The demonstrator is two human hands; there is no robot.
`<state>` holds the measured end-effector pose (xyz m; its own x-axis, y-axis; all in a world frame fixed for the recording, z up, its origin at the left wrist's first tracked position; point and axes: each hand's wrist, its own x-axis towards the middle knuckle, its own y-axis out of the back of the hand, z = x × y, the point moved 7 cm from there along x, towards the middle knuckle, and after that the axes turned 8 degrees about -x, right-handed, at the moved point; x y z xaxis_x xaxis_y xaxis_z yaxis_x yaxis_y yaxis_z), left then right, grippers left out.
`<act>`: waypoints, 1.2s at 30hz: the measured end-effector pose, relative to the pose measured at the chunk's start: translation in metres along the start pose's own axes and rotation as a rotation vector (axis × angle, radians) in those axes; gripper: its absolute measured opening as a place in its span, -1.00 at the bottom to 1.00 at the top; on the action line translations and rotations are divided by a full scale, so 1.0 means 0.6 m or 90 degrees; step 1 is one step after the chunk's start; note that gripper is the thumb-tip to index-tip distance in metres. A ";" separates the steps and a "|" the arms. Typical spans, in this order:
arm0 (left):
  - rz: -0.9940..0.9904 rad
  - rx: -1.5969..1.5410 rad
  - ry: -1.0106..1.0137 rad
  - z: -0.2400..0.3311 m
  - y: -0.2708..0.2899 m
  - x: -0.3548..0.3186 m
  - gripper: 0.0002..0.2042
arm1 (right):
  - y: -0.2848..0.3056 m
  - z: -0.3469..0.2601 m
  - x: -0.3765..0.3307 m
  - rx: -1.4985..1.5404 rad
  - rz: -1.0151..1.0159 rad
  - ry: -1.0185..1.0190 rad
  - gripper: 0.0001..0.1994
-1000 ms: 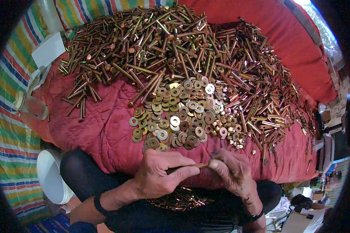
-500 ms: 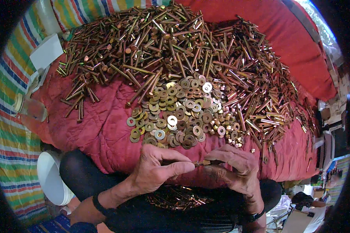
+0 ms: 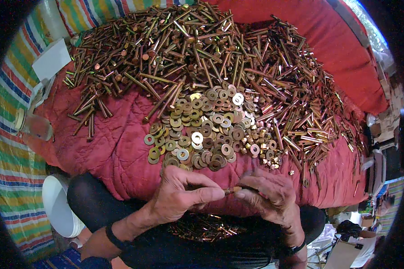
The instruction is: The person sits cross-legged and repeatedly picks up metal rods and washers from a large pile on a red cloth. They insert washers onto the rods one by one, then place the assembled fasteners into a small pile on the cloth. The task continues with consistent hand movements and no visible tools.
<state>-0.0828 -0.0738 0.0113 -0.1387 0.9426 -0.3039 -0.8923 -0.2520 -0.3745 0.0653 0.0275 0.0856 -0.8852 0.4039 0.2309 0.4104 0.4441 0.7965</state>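
Observation:
My left hand [image 3: 182, 195] pinches a small brass-coloured bolt [image 3: 229, 191] between thumb and forefinger, level in front of me. Only a short stretch of it shows, and a squarish golden piece, seemingly a nut [image 3: 236, 189], sits at its right end. The thumb and fingers of my right hand [image 3: 274, 197] are closed around that end. Just beyond my hands lies a spread of flat washers [image 3: 208, 105], with a small cluster of nuts [image 3: 256, 130] at its right. Behind them rises a large heap of long bolts [image 3: 166, 54].
More metal rods and bolts [image 3: 296, 98] spread down the right of the red quilted cloth [image 3: 116, 148]. Further metal pieces [image 3: 204, 227] lie in front of my lap. At left are a clear jar [image 3: 38, 127], a white card [image 3: 51, 60] and a white bucket [image 3: 60, 206].
My right fingers have shifted slightly and parted a little at the tips, so more of the golden end shows. My left hand keeps its pinch on the bolt.

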 end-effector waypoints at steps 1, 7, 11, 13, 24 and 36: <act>-0.007 -0.016 0.002 0.000 -0.001 -0.001 -0.83 | -0.002 -0.003 -0.002 -0.038 -0.003 0.025 -0.66; -0.022 -0.013 0.018 0.002 -0.003 0.002 -0.83 | -0.015 0.008 -0.017 0.019 0.003 0.025 -0.71; -0.169 0.239 -0.117 0.029 -0.035 -0.003 -0.87 | 0.006 0.032 -0.012 -0.028 0.062 -0.054 -0.86; -0.198 0.529 -0.282 0.054 -0.042 -0.011 -0.88 | 0.046 0.076 -0.008 0.002 0.178 -0.176 -0.81; 0.441 0.838 -0.484 0.141 0.153 0.074 -0.68 | 0.065 0.195 0.028 -0.552 0.136 -0.111 -0.53; 0.501 0.884 -0.444 0.144 0.196 0.070 -0.72 | 0.092 0.204 0.043 -0.476 0.192 -0.117 -0.65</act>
<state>-0.2308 -0.0446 0.0304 -0.4947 0.7011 0.5135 -0.1485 -0.6504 0.7449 0.0920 0.1600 0.0671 -0.6841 0.5738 0.4503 0.3125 -0.3272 0.8918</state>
